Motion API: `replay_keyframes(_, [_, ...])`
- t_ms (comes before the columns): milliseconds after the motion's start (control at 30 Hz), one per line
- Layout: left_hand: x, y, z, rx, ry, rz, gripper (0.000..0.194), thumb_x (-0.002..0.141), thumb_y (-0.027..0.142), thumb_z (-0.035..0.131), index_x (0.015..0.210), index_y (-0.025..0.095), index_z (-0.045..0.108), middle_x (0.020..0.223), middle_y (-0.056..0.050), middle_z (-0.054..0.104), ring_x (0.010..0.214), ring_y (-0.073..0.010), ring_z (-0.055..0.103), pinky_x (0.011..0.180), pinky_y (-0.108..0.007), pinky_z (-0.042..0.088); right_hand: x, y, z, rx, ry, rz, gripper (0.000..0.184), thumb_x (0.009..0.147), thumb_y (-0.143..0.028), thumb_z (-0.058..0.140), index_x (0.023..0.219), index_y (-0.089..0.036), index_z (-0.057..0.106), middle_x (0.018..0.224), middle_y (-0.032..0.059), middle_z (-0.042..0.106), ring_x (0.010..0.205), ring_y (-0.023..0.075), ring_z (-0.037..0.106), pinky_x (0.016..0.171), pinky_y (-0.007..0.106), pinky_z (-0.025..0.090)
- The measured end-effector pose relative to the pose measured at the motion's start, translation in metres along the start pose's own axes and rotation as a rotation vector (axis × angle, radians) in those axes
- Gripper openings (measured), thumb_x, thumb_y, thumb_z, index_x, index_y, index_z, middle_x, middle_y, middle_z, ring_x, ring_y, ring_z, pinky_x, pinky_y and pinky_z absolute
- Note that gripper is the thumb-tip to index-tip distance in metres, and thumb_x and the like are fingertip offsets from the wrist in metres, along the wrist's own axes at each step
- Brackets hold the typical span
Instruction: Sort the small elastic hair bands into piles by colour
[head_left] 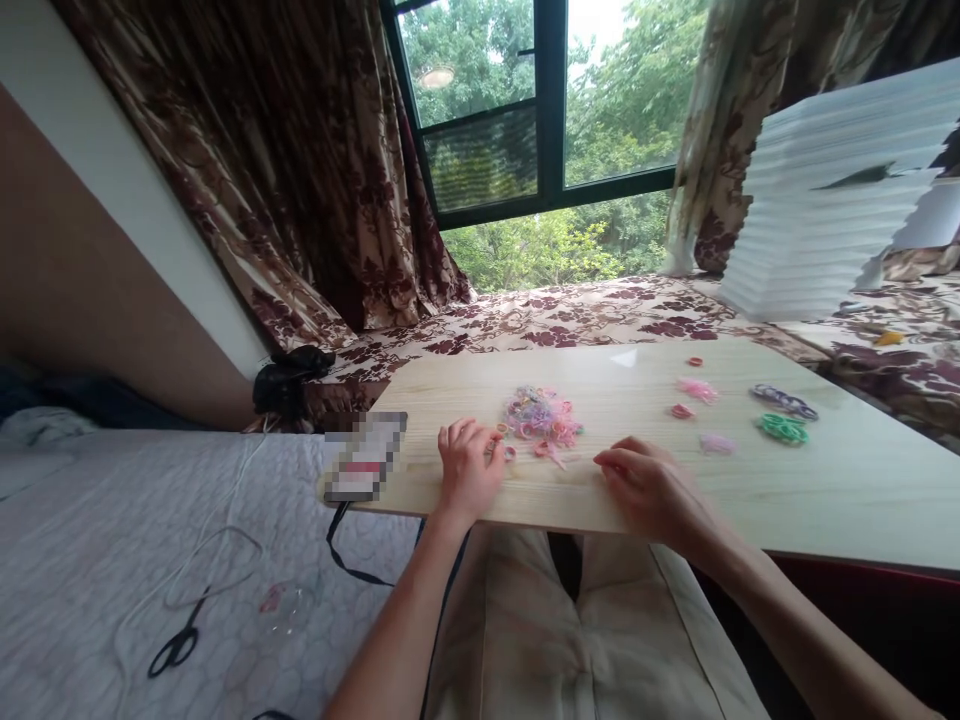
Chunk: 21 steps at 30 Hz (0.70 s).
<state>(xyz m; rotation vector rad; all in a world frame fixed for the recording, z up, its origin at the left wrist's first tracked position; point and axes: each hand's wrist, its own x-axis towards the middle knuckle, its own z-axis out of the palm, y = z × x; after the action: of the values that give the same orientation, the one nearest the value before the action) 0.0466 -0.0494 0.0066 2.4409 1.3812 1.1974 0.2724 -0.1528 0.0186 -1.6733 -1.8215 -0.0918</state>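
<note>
On the light wooden board, a mixed pile of small elastic hair bands (541,415) in pink, lilac and other pale colours lies between my hands. My left hand (471,465) rests on the board just left of the pile, fingers apart and slightly bent. Beside its thumb lies a loose small band (510,454). My right hand (646,488) is to the right of the pile, its fingertips pressed together; anything between them is too small or hidden. Farther right are a bright pink group (699,390), a pale pink group (718,443), a green group (782,429) and a purple-and-white group (784,401).
The board (570,510) sits over my lap. A phone with a blurred screen (367,458) lies at its left end, a black strap hanging down. Scissors (174,650), cables and a clear plastic item (285,605) are on the bed. A white pleated lamp (832,210) stands right.
</note>
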Motion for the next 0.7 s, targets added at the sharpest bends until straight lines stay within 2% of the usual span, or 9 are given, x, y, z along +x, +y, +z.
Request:
replay_keyframes(167, [0.002, -0.004, 0.001, -0.022, 0.015, -0.067, 0.014, 0.084, 0.017, 0.058, 0.085, 0.022, 0.071, 0.099, -0.005, 0.073, 0.114, -0.0253, 0.055, 0.107, -0.046, 0.037, 0.008, -0.010, 0.013, 0.057, -0.050, -0.045, 0.027, 0.088, -0.021, 0.049, 0.089, -0.020, 0.076, 0.090, 0.0078, 0.071, 0.083, 0.0203, 0.066, 0.075, 0.031, 0.050])
replay_keyframes(400, [0.002, -0.006, 0.002, -0.033, 0.025, -0.095, 0.014, 0.085, 0.018, 0.057, 0.083, 0.023, 0.071, 0.098, -0.005, 0.073, 0.114, -0.0252, 0.055, 0.106, -0.046, 0.038, 0.012, -0.012, 0.017, 0.084, -0.102, -0.139, 0.034, 0.087, -0.015, 0.044, 0.087, -0.023, 0.078, 0.089, 0.0080, 0.070, 0.084, 0.0206, 0.065, 0.077, 0.034, 0.050])
replay_keyframes(533, [0.002, -0.005, 0.003, -0.032, 0.027, -0.092, 0.014, 0.085, 0.017, 0.058, 0.083, 0.023, 0.071, 0.098, -0.005, 0.073, 0.113, -0.0254, 0.055, 0.107, -0.047, 0.037, 0.014, -0.007, 0.017, 0.040, -0.074, -0.095, 0.034, 0.086, -0.016, 0.045, 0.090, -0.022, 0.078, 0.091, 0.0086, 0.070, 0.086, 0.0225, 0.065, 0.079, 0.036, 0.051])
replay_keyframes(700, [0.002, -0.006, 0.003, -0.032, 0.026, -0.081, 0.013, 0.084, 0.017, 0.058, 0.082, 0.022, 0.071, 0.097, -0.005, 0.073, 0.112, -0.0251, 0.056, 0.106, -0.046, 0.039, 0.015, 0.001, 0.017, 0.022, 0.050, 0.020, 0.032, 0.085, -0.018, 0.044, 0.092, -0.020, 0.076, 0.092, 0.0089, 0.070, 0.087, 0.0232, 0.066, 0.080, 0.036, 0.051])
